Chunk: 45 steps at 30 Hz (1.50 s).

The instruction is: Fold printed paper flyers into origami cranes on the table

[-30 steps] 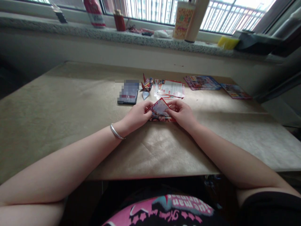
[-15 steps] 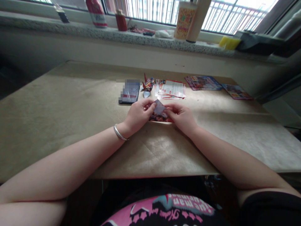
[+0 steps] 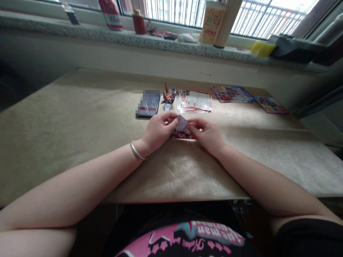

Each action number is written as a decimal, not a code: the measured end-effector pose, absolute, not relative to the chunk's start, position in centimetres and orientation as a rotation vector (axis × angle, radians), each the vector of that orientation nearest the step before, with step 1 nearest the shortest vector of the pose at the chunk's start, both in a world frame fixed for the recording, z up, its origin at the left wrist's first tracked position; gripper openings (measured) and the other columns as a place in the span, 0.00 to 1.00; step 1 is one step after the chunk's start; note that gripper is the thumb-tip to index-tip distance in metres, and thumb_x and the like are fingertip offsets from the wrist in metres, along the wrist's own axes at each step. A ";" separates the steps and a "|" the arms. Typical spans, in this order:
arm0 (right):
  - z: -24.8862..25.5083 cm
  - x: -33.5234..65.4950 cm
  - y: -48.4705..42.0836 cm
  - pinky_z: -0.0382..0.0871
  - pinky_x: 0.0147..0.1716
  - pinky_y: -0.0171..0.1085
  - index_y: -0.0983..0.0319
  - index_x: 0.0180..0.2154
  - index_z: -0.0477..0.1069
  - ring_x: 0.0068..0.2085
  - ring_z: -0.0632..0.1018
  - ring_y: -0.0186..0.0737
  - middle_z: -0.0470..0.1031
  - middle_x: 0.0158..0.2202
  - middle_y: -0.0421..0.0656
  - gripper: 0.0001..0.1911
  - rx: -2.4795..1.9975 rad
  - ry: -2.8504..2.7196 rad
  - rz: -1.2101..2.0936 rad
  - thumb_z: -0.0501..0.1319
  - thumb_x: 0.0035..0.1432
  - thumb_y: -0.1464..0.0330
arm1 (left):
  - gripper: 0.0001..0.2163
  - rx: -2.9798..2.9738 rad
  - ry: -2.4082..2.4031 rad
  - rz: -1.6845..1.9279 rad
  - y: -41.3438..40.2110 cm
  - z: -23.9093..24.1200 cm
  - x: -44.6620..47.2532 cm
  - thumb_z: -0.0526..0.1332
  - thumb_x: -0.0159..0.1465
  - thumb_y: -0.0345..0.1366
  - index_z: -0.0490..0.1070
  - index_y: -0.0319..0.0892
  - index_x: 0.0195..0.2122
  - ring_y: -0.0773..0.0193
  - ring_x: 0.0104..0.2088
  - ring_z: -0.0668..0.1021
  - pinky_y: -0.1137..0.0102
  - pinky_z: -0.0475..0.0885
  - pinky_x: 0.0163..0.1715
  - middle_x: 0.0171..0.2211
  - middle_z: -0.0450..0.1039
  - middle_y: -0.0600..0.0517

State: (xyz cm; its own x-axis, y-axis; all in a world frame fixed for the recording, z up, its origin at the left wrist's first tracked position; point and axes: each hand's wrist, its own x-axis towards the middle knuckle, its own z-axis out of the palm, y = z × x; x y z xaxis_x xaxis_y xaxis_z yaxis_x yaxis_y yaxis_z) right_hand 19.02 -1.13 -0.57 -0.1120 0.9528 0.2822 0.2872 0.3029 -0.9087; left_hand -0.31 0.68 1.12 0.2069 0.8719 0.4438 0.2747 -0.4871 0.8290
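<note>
Between my two hands is a small piece of printed paper (image 3: 183, 135), with a greyish folded part on top and a colourful picture along its lower edge. My left hand (image 3: 162, 129) pinches its left side between thumb and fingers; a silver bangle circles that wrist. Its right side is gripped by my right hand (image 3: 206, 132), thumb on the top face. The fingers cover both ends of the paper. Just beyond stands a folded paper figure (image 3: 169, 96) with pointed tips, most like an origami crane.
A dark phone-like slab (image 3: 149, 103), partly pixelated, lies left of the figure. Right of it are printed white sheets (image 3: 198, 100), then colourful cards (image 3: 232, 94) and another card stack (image 3: 271, 104). Bottles and a patterned cup (image 3: 211, 23) line the granite windowsill (image 3: 166, 43) behind the table.
Both hands keep their hold on the paper with hardly any movement. The folded grey part has shifted very slightly, and the view has tilted a little.
</note>
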 end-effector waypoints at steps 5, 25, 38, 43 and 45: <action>-0.5 19.1 -1.3 0.77 0.31 0.36 0.56 0.45 0.79 0.31 0.81 0.37 0.83 0.35 0.40 0.13 -1.144 -1.671 0.812 0.64 0.60 0.61 | 0.10 1.835 1.041 1.287 0.7 1.2 -0.3 0.64 0.63 0.42 0.78 0.40 0.36 0.66 0.32 0.78 0.73 0.71 0.34 0.33 0.80 0.51; 0.4 19.0 -1.9 0.77 0.35 0.37 0.56 0.51 0.74 0.33 0.82 0.37 0.84 0.36 0.40 0.17 -1.127 -1.794 0.685 0.62 0.62 0.61 | 0.08 1.488 0.969 1.393 0.6 1.0 0.4 0.67 0.57 0.36 0.74 0.40 0.35 0.67 0.32 0.80 0.74 0.76 0.34 0.31 0.78 0.53; 0.6 18.9 -1.8 0.74 0.32 0.35 0.57 0.46 0.75 0.31 0.79 0.35 0.82 0.37 0.41 0.13 -1.125 -1.813 0.647 0.61 0.62 0.61 | 0.11 1.537 0.994 1.348 0.7 1.1 0.2 0.69 0.58 0.40 0.73 0.40 0.36 0.64 0.34 0.81 0.71 0.77 0.36 0.32 0.79 0.51; 1.2 18.4 -1.1 0.69 0.29 0.34 0.59 0.37 0.77 0.29 0.75 0.33 0.80 0.33 0.41 0.08 -1.120 -1.796 0.544 0.63 0.60 0.62 | 0.16 1.563 0.920 1.290 0.3 1.2 0.1 0.69 0.58 0.44 0.71 0.41 0.42 0.66 0.32 0.81 0.73 0.76 0.33 0.31 0.78 0.52; 1.3 18.1 -0.6 0.68 0.29 0.34 0.59 0.35 0.77 0.28 0.74 0.32 0.79 0.31 0.40 0.09 -1.133 -1.741 0.596 0.64 0.59 0.61 | 0.16 1.576 0.901 1.267 0.2 1.3 0.1 0.69 0.59 0.45 0.70 0.41 0.41 0.66 0.32 0.80 0.73 0.75 0.32 0.31 0.78 0.52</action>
State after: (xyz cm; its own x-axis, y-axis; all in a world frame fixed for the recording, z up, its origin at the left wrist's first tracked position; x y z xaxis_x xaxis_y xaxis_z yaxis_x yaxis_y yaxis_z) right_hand 18.10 -0.61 1.29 -0.1286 0.8865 0.4446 0.4282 0.4540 -0.7814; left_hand 0.10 0.23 1.26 0.2108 0.9215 0.3262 0.0051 -0.3347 0.9423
